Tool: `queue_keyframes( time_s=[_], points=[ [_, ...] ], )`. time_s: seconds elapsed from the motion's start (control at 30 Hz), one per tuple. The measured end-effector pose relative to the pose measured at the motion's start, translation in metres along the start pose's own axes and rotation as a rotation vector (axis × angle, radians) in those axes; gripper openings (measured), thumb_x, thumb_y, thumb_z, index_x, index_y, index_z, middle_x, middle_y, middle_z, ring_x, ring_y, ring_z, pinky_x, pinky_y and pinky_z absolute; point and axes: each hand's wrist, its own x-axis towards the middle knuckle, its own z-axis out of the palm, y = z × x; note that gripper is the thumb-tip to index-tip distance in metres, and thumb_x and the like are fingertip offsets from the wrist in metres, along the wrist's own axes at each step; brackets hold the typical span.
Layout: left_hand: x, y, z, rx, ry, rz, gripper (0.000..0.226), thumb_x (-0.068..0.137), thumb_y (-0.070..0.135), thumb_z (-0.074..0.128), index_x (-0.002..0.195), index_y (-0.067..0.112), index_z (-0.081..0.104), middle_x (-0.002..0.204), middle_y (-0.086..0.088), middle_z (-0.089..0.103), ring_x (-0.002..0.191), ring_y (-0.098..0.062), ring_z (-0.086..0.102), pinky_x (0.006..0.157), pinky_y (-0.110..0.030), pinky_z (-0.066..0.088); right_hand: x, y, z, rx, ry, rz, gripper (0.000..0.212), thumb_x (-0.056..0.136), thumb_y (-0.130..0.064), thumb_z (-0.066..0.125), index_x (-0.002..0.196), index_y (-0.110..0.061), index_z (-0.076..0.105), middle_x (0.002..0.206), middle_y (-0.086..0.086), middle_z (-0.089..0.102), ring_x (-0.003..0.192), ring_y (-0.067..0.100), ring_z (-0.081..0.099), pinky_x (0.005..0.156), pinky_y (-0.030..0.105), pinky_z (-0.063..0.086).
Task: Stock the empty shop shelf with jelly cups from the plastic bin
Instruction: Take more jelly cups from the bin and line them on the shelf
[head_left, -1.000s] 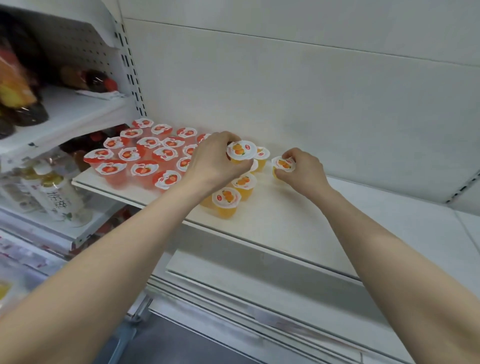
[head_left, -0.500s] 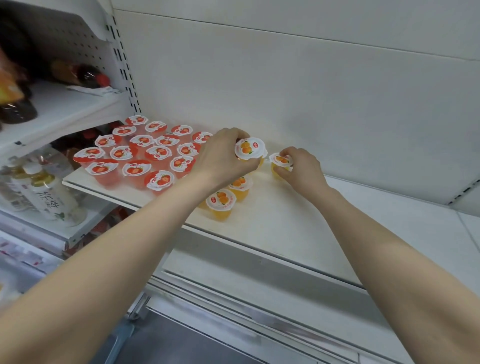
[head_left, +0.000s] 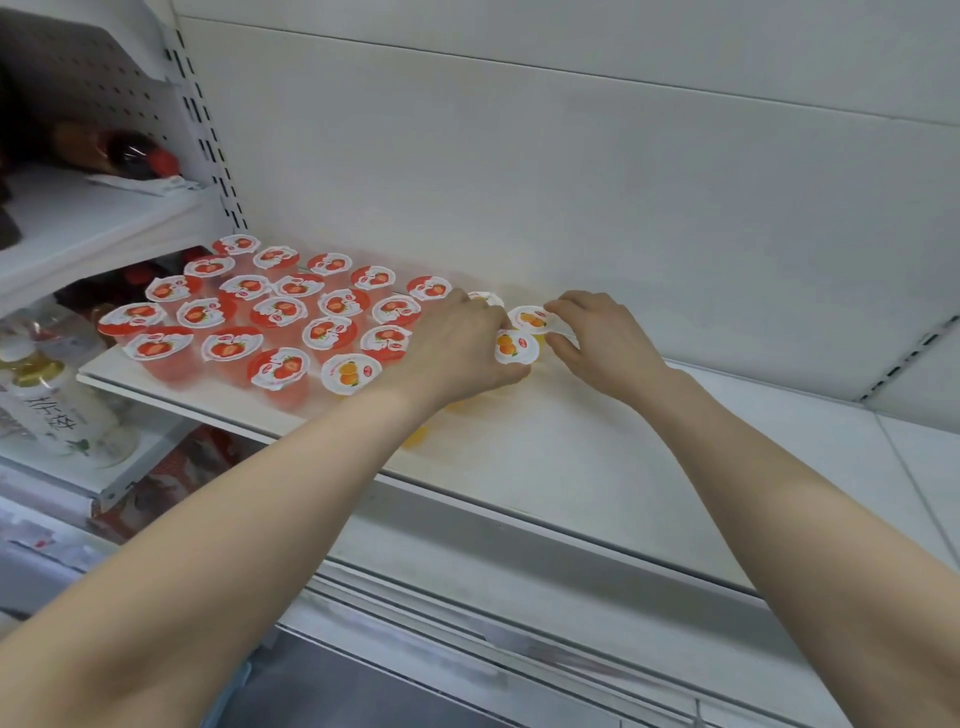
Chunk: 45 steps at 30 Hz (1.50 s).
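Several red strawberry jelly cups (head_left: 283, 312) stand in rows on the left part of the white shelf (head_left: 571, 457). An orange jelly cup (head_left: 350, 373) stands at the front of the group. My left hand (head_left: 457, 348) grips an orange cup (head_left: 515, 347) low over the shelf. Just right of it, my right hand (head_left: 597, 338) pinches another orange cup (head_left: 530, 318) near the back wall. More orange cups under my left hand and forearm are mostly hidden. The plastic bin is out of sight.
The shelf runs on to the right, bare white board. At the left, a neighbouring shelf unit holds dark bottles (head_left: 119, 153) above and pale drink bottles (head_left: 57, 400) below. A slotted upright (head_left: 208, 135) separates the two units.
Both hands have lowered their orange cups toward the shelf and drawn closer together. The camera has shifted a little, so the shelf sits more to the left.
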Motion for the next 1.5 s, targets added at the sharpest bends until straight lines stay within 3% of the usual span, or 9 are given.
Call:
queue_keyframes(
  time_s=[0.13,0.4,0.6,0.87,1.13,1.5],
  points=[
    [0.004,0.001,0.011,0.086,-0.020,-0.004,0.050,0.074,0.060,0.058,0.101,0.018,0.068,0.098,-0.002,0.068,0.097,-0.027,0.053,0.075,-0.033,0.038,-0.003,0.004,-0.003,-0.014,-0.007,0.003,0.040,0.096,-0.027,0.053,0.133,-0.015,0.055,0.132,0.007,0.056,0.117,0.032,0.051,0.092,0.042,0.041],
    [0.005,0.001,0.012,0.105,-0.047,-0.017,0.050,0.076,0.061,0.057,0.102,0.020,0.069,0.099,-0.002,0.068,0.099,-0.027,0.052,0.078,-0.033,0.036,-0.003,0.008,-0.006,-0.020,0.004,0.011,0.041,0.097,-0.026,0.054,0.136,-0.011,0.053,0.135,0.011,0.055,0.122,0.034,0.049,0.097,0.044,0.040],
    [-0.003,-0.003,0.004,0.079,-0.053,0.005,0.065,0.077,0.063,0.060,0.124,0.018,0.062,0.122,-0.004,0.063,0.117,-0.029,0.049,0.096,-0.037,0.039,-0.003,0.002,-0.013,-0.041,0.019,-0.013,0.042,0.099,-0.028,0.050,0.137,-0.010,0.051,0.136,0.011,0.055,0.123,0.034,0.048,0.097,0.044,0.039],
    [-0.032,-0.028,-0.032,0.054,0.023,0.007,0.055,0.091,0.046,0.056,0.138,0.017,0.050,0.135,-0.007,0.054,0.129,-0.028,0.040,0.104,-0.036,0.032,-0.008,-0.033,-0.025,-0.069,0.064,-0.078,0.039,0.099,-0.027,0.051,0.133,-0.009,0.054,0.129,0.012,0.058,0.117,0.036,0.052,0.093,0.045,0.041],
    [-0.095,-0.089,-0.083,0.069,0.149,-0.023,0.049,0.091,0.039,0.057,0.135,0.016,0.053,0.132,-0.008,0.056,0.126,-0.029,0.042,0.105,-0.039,0.034,-0.011,-0.125,-0.039,-0.087,0.128,-0.178,0.040,0.097,-0.028,0.052,0.133,-0.009,0.054,0.128,0.012,0.059,0.117,0.036,0.052,0.092,0.045,0.041],
    [-0.267,-0.240,-0.144,0.078,0.269,-0.120,0.042,0.089,0.034,0.060,0.126,0.013,0.060,0.119,-0.006,0.060,0.118,-0.028,0.047,0.101,-0.035,0.035,-0.010,-0.341,0.003,-0.022,0.248,-0.371,0.044,0.097,-0.030,0.046,0.131,-0.004,0.056,0.124,0.016,0.061,0.111,0.036,0.055,0.098,0.044,0.040]
  ],
)
